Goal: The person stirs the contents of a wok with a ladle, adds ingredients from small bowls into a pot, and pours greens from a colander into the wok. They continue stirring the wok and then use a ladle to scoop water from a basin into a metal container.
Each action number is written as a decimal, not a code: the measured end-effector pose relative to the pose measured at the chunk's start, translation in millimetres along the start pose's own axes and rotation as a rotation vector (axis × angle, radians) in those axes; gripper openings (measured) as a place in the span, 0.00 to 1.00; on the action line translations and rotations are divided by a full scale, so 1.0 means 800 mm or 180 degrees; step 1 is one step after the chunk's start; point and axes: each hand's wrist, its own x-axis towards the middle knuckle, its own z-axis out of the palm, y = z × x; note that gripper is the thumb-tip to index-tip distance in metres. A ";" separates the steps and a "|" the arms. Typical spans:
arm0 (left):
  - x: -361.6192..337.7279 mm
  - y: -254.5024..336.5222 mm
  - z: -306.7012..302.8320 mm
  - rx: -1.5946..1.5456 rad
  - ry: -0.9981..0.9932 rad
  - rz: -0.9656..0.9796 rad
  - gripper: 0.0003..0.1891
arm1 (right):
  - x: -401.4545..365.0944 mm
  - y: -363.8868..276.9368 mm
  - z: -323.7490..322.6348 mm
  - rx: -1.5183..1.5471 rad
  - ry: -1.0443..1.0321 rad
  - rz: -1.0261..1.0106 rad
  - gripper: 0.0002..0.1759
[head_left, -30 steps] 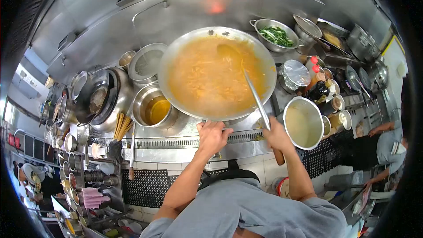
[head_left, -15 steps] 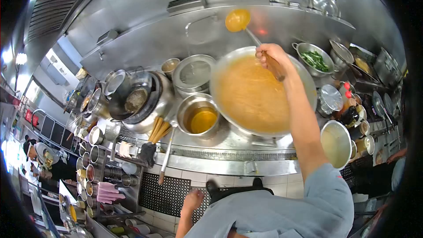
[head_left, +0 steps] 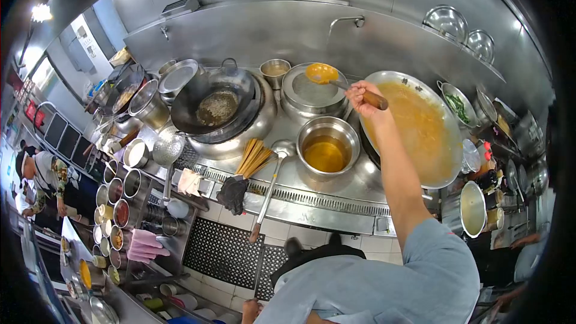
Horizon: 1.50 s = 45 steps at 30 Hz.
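My right hand (head_left: 366,97) is closed round the wooden grip of a ladle (head_left: 322,73), with its orange-coated bowl above a lidded round pot (head_left: 298,81). To the right, a wide pan (head_left: 457,147) filled with orange-brown liquid lies partly behind my forearm. A steel pot (head_left: 302,135) of golden liquid stands in front of the lidded pot. My left hand (head_left: 251,310) hangs low at the bottom edge, partly hidden by my body. Its visible fingers look curled, with nothing seen in them.
A black wok (head_left: 180,105) sits on the left burner. Bamboo sticks (head_left: 255,159), a long-handled ladle (head_left: 270,192) and a skimmer (head_left: 168,147) lie along the front. A shelf rack of seasoning containers (head_left: 121,213) is at left. A co-worker (head_left: 45,171) stands far left.
My right hand has brought the ladle left, from above the wide pan to over the lidded pot. The view has turned left. My left hand has dropped towards the bottom edge.
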 end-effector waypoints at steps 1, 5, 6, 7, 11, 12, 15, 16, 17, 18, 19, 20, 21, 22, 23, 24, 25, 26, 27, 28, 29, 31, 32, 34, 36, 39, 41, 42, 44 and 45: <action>0.009 0.008 -0.019 -0.0561 -0.0216 -0.0469 0.11 | -0.005 0.007 0.008 -0.0056 0.0065 0.0008 0.24; 0.031 0.060 -0.075 -0.1863 -0.0042 -0.1288 0.10 | -0.019 0.017 0.025 -0.0062 0.0164 0.0059 0.22; 0.055 0.045 -0.059 -0.2810 0.0210 -0.1693 0.10 | -0.020 0.018 0.023 -0.0003 0.0164 0.0108 0.22; 0.071 0.049 -0.064 -0.3768 0.0502 -0.2051 0.10 | -0.019 0.017 0.023 -0.0142 0.0150 0.0067 0.23; 0.082 0.052 -0.097 -0.3829 0.0757 -0.1932 0.09 | -0.022 0.020 0.021 -0.0187 0.0287 -0.0190 0.18; 0.082 0.054 -0.105 -0.3547 0.0807 -0.1859 0.10 | -0.021 0.003 -0.008 0.0016 0.0158 -0.0350 0.13; 0.043 0.051 -0.091 -0.3276 0.1276 -0.2034 0.12 | -0.003 -0.035 -0.074 0.0164 -0.0409 -0.0174 0.06; 0.037 0.041 -0.065 -0.3449 0.1486 -0.2176 0.14 | 0.004 -0.046 -0.086 0.0114 -0.0588 0.0062 0.05; 0.025 0.039 -0.051 -0.2966 0.1345 -0.2247 0.18 | 0.017 -0.065 -0.091 0.0061 -0.0698 0.0296 0.05; 0.015 0.044 -0.036 -0.2669 0.1172 -0.2613 0.20 | 0.031 -0.088 -0.092 0.0008 -0.0775 0.0538 0.05; -0.005 0.072 -0.042 -0.2368 0.0866 -0.3104 0.21 | 0.051 -0.108 -0.091 -0.0019 -0.0811 0.0795 0.05; -0.017 0.074 -0.009 -0.2456 0.1293 -0.3093 0.20 | 0.072 -0.122 -0.085 0.0002 -0.0806 0.1037 0.06; -0.040 0.110 -0.017 -0.2605 0.0876 -0.3396 0.15 | 0.096 -0.137 -0.085 0.0069 -0.0807 0.1287 0.08; -0.059 0.127 0.022 -0.2366 0.1108 -0.2985 0.15 | 0.107 -0.142 -0.080 0.0086 -0.0797 0.1506 0.09; -0.073 0.130 0.044 -0.2009 0.1319 -0.2506 0.14 | 0.123 -0.151 -0.090 0.0511 -0.0743 0.1511 0.04; -0.076 0.137 0.060 -0.1959 0.1215 -0.2453 0.12 | 0.136 -0.163 -0.100 0.0284 -0.0722 0.1447 0.07; -0.080 0.145 0.072 -0.1908 0.1114 -0.2397 0.10 | 0.131 -0.162 -0.093 0.0067 -0.0692 0.1369 0.11; -0.084 0.154 0.084 -0.1858 0.1015 -0.2340 0.09 | 0.126 -0.158 -0.089 -0.0134 -0.0657 0.1289 0.15; -0.093 0.166 0.101 -0.1702 0.0842 -0.2266 0.09 | 0.119 -0.150 -0.084 -0.0166 -0.0618 0.1181 0.18; -0.099 0.175 0.115 -0.1537 0.0681 -0.2180 0.09 | 0.114 -0.144 -0.079 -0.0193 -0.0591 0.1060 0.20; -0.098 0.179 0.134 -0.1777 0.0409 -0.2329 0.10 | 0.112 -0.144 -0.076 -0.0235 -0.0559 0.0930 0.23; -0.090 0.180 0.164 -0.1525 0.0013 -0.2121 0.11 | 0.110 -0.137 -0.062 -0.0004 -0.0492 0.1015 0.23; -0.093 0.184 0.167 -0.1019 -0.0126 -0.1779 0.10 | 0.110 -0.139 -0.061 0.0122 -0.0457 0.1053 0.24; -0.097 0.169 0.159 -0.0501 -0.0228 -0.1449 0.10 | 0.110 -0.139 -0.059 0.0029 -0.0612 0.1141 0.24; -0.083 0.140 0.165 -0.0547 -0.0192 -0.1415 0.11 | 0.116 -0.149 -0.064 -0.0150 -0.0777 0.1048 0.24; -0.075 0.152 0.070 -0.2165 0.0673 -0.2845 0.15 | 0.137 -0.159 -0.084 -0.0426 -0.0801 0.0606 0.22; -0.085 0.191 -0.021 -0.2886 0.1277 -0.3110 0.19 | 0.135 -0.156 -0.087 -0.0387 -0.0868 0.0630 0.21; -0.077 0.177 -0.021 -0.2707 0.1545 -0.2951 0.19 | 0.130 -0.161 -0.082 -0.0258 -0.0833 0.0904 0.16; -0.048 0.136 -0.003 -0.2372 0.2040 -0.2618 0.20 | 0.138 -0.174 -0.082 -0.0295 -0.1005 0.0998 0.06; -0.034 0.114 0.013 -0.2400 0.2288 -0.2445 0.18 | 0.160 -0.189 -0.098 -0.0470 -0.1193 0.0808 0.04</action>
